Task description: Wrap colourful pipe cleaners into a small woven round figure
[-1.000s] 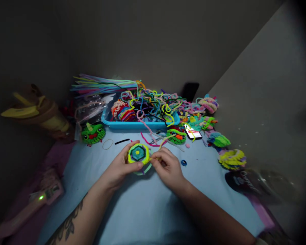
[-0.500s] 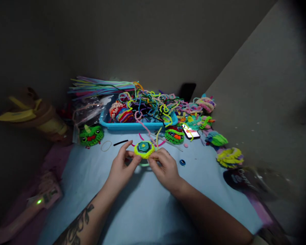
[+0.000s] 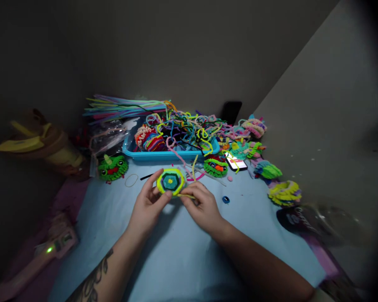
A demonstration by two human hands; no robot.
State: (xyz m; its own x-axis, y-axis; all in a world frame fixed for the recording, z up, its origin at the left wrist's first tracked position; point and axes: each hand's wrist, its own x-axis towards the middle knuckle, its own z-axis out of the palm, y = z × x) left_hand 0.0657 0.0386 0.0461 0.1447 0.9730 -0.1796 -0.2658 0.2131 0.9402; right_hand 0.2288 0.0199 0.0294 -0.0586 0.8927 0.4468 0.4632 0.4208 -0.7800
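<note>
Between my hands is a small pipe-cleaner disc [image 3: 171, 182] with a bright yellow rim, a teal middle, a dark ring and a yellow centre. Its round face is tilted up toward me. My left hand [image 3: 148, 201] grips the disc's left and lower edge between thumb and fingers. Pinched in my right hand [image 3: 201, 204] is a yellow pipe cleaner [image 3: 186, 196] that runs out from the disc's lower right edge. Behind my right hand another yellow strand [image 3: 194, 165] sticks up.
A blue tray [image 3: 164, 155] heaped with tangled pipe cleaners stands at the back. Green pipe-cleaner figures [image 3: 112, 167] sit around it. At right lie a lit phone [image 3: 236, 162], a blue ring-like piece [image 3: 226, 200] and a yellow figure [image 3: 284, 193]. A pink glue gun [image 3: 59, 241] is at left.
The disc has shifted slightly left and tipped up, so its face shows more fully. My right hand has drawn a little away from it, with the yellow strand stretched between.
</note>
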